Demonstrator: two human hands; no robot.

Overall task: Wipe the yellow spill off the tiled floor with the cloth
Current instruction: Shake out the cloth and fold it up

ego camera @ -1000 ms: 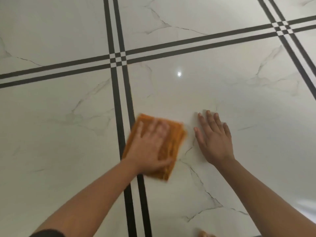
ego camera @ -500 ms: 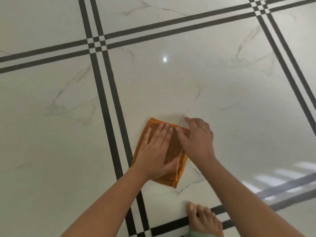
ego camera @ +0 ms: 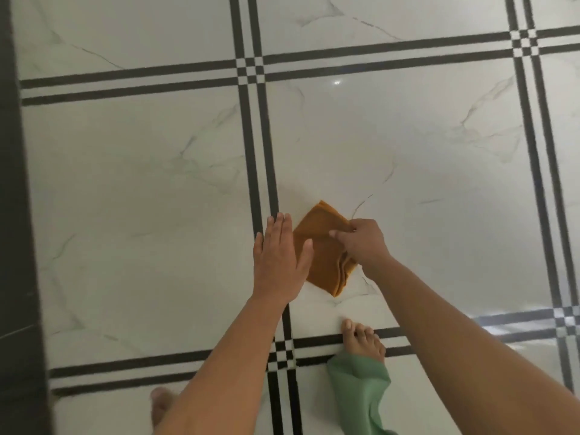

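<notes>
Pinching the folded cloth (ego camera: 318,255) along its right edge, my right hand (ego camera: 361,243) has thumb and curled fingers closed on the stacked layers, which fan slightly at the corner nearest me. My left hand (ego camera: 277,259) is spread flat, fingers straight and together, just beside the cloth's left edge, with the thumb reaching over that edge. I cannot tell whether the palm presses the floor (ego camera: 439,183) or hangs just above it. The cloth lies between my 2 hands on a white tile, close to the right of the 2 dark lines (ego camera: 266,171) that run away from me. It sits like a diamond, with its long axis pointing away from me and leaning a little. The right hand is the one on it, so I judge that any next stroke would be drawn by that hand, and the left would need to clear off or press down. I see no yellow spill on the bare tile around the cloth; it may be under the cloth or already lifted. Nearer me, my bare foot (ego camera: 364,340) and green trouser leg (ego camera: 361,390) stand on the tile joint.
</notes>
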